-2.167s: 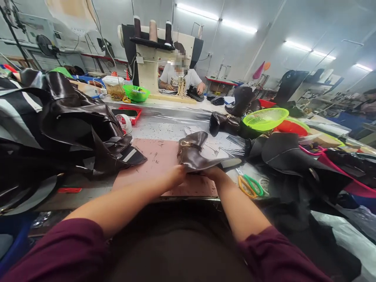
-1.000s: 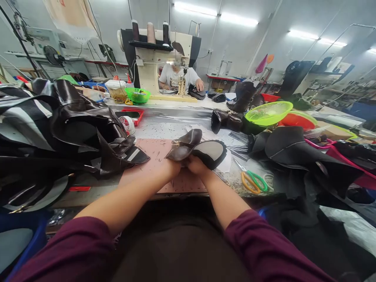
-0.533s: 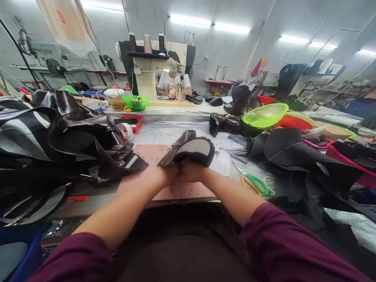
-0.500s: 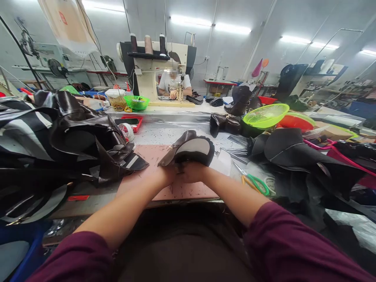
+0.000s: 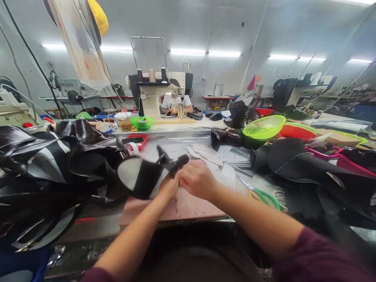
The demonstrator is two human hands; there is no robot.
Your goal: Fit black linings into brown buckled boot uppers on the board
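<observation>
A dark boot upper [image 5: 148, 176] with pale grey and black lining showing is held above the pink board [image 5: 190, 205], leaning left. My left hand [image 5: 169, 187] is closed on its near side. Just right of it, my right hand [image 5: 196, 178] is curled shut against a dark, narrow part of the same upper; the fingertips are partly hidden. Both hands touch or nearly touch each other. To the right lie scissors with green and orange handles [image 5: 266, 197], apart from my hands.
Shiny dark boot uppers [image 5: 88, 141] are heaped at left, black leather pieces [image 5: 296, 156] at right. Behind stand a green basket [image 5: 141, 123], a red tray [image 5: 143, 141], a yellow-green sieve [image 5: 264, 127], a finished-looking boot [image 5: 236, 113] and a sewing machine [image 5: 152, 100] with a person behind it.
The boot upper has turned and swung left, its pale lining now left of my hands. My right hand has come up from beneath it to its right side. The view has tilted upward.
</observation>
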